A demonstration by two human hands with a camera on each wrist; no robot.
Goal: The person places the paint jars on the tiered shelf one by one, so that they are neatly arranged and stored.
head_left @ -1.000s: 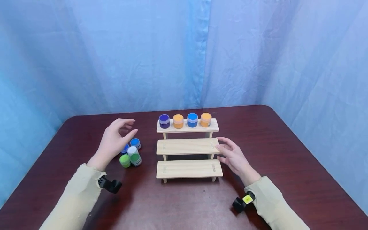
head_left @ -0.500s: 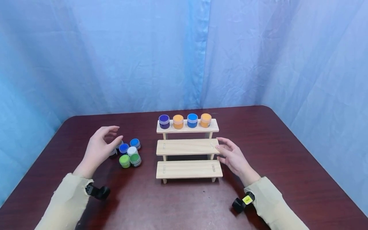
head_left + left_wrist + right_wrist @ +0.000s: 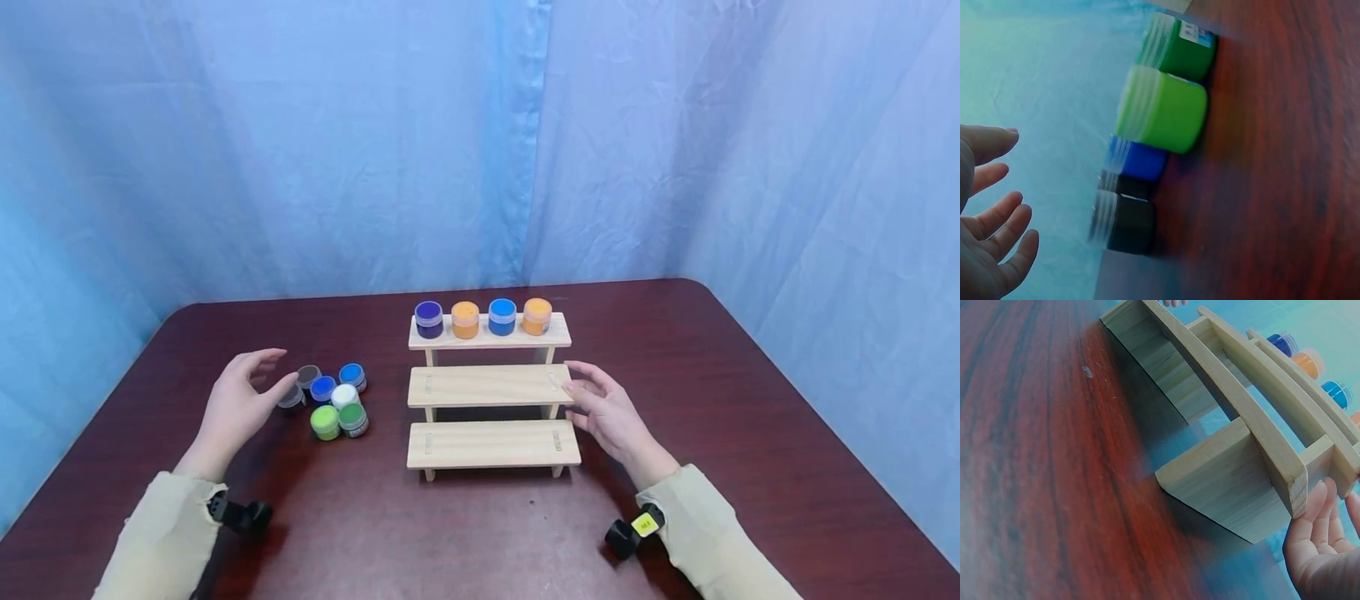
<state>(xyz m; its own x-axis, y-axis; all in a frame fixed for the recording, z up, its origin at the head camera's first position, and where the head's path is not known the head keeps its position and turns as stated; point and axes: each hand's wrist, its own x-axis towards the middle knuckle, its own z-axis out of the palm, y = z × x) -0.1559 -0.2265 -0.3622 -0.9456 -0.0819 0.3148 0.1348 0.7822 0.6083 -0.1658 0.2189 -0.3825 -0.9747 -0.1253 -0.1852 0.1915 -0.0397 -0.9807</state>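
Observation:
My left hand (image 3: 234, 408) hovers just left of a cluster of small paint jars, its thumb and fingers parted with nothing between them. Nearest to it are two dark jars (image 3: 291, 398). A blue jar (image 3: 323, 388), a lighter blue jar (image 3: 352, 377), a white-lidded jar (image 3: 345, 396), a light green jar (image 3: 1163, 112) and a dark green jar (image 3: 353, 419) stand close by. My right hand (image 3: 611, 412) holds the right end of the middle step of a three-step wooden display rack (image 3: 487, 385), thumb and fingers around that end.
Along the rack's top step stand a purple jar (image 3: 429, 320), an orange jar (image 3: 465, 320), a blue jar (image 3: 502, 317) and a yellow-orange jar (image 3: 537, 317). The dark reddish table (image 3: 465, 533) carries everything. A light blue curtain (image 3: 360, 150) hangs behind its far edge.
My left hand has moved left and toward me, away from above the jars, bringing the two dark jars into view. My right hand stays at the rack's end.

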